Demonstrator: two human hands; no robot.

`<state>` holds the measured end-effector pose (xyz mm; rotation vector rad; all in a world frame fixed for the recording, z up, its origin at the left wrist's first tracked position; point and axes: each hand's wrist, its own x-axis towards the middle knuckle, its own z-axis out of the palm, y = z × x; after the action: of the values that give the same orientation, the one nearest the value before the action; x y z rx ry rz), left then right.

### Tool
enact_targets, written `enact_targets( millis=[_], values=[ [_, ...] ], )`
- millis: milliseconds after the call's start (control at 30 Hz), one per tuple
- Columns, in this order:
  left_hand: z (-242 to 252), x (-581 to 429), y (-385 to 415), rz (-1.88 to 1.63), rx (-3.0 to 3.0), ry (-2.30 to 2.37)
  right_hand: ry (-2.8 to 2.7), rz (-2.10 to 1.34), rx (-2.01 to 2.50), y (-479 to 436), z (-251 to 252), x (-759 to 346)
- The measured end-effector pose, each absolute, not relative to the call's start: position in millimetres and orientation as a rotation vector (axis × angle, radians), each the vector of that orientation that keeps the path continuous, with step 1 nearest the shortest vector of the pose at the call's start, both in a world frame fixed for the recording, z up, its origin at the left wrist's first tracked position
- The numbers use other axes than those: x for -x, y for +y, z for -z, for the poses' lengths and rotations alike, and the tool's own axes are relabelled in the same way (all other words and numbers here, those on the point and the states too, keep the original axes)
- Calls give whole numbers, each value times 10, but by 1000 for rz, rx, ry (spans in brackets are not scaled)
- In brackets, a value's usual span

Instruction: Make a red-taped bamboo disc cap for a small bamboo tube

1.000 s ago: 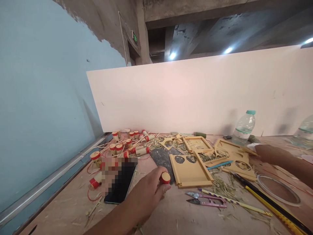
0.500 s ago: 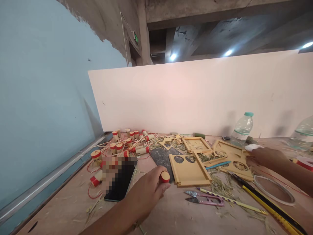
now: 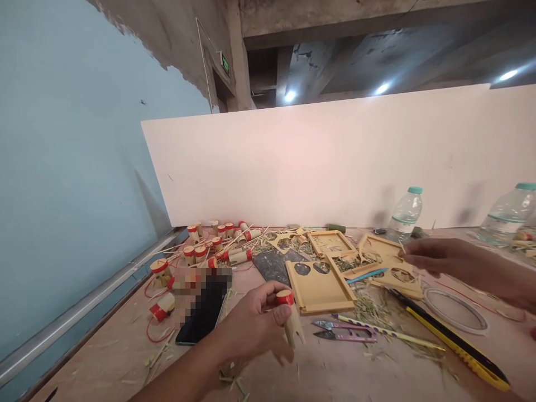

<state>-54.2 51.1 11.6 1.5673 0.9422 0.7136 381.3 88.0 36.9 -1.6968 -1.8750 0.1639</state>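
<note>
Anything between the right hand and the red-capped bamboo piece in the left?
Nothing raised between right hand and bamboo piece in the left hand; a wooden frame, blue pen and snips lie flat on the table beneath.

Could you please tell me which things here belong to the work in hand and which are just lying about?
In hand: left hand grips a red-capped bamboo piece; right hand hovers at the cut-out wooden frames; pile of like pieces behind.
Lying about: phone, snips, yellow utility knife, tape ring, water bottle.
</note>
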Motion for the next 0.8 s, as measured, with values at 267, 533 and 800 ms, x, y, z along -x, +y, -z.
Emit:
enact_targets(
  millis=[267,533,800],
  values=[
    [-86,371,247,-602,-1453,773,-1769,-1153,1229,131,-301,-2167],
    [-57,318,200,-509,-1434,719,-1843,-1026,977,3,-8,-1862],
    [-32,331,216,-542,-1391,592,-1913,-990,977,-15,100,-1853]
  ],
)
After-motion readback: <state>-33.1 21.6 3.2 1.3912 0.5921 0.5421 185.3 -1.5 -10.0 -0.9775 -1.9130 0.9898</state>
